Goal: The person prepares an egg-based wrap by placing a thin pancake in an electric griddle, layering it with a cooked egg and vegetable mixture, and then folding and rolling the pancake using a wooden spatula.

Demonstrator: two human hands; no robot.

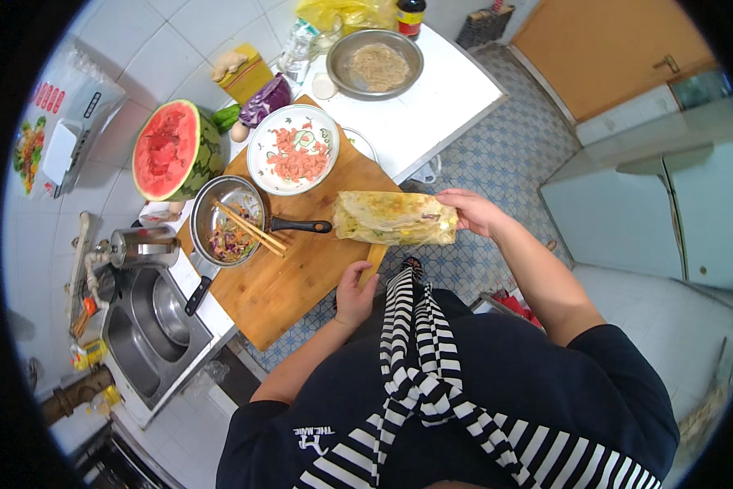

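My right hand (pixel 471 211) pinches the right end of a folded, filled flatbread (pixel 396 218), holding it level by the right end of the wooden cutting board (pixel 305 269). Bits of filling show through its thin, browned wrapper. My left hand (pixel 354 296) is at the board's near edge, fingers and thumb curved and apart; whether it grips the edge is unclear. Left of the flatbread, the black handle of a steel saucepan (pixel 204 195) points towards it. Shredded vegetables (pixel 232 239) and a pair of wooden chopsticks (pixel 250 226) are in that pan.
A patterned bowl (pixel 255 156) of chopped pink pieces (pixel 298 164) overlaps the board. Behind are a cut watermelon (pixel 210 150), red cabbage (pixel 266 101) and a metal basin (pixel 335 76) of pale shreds. A black-handled knife (pixel 198 296) lies near the sink (pixel 198 335), its blade partly hidden.
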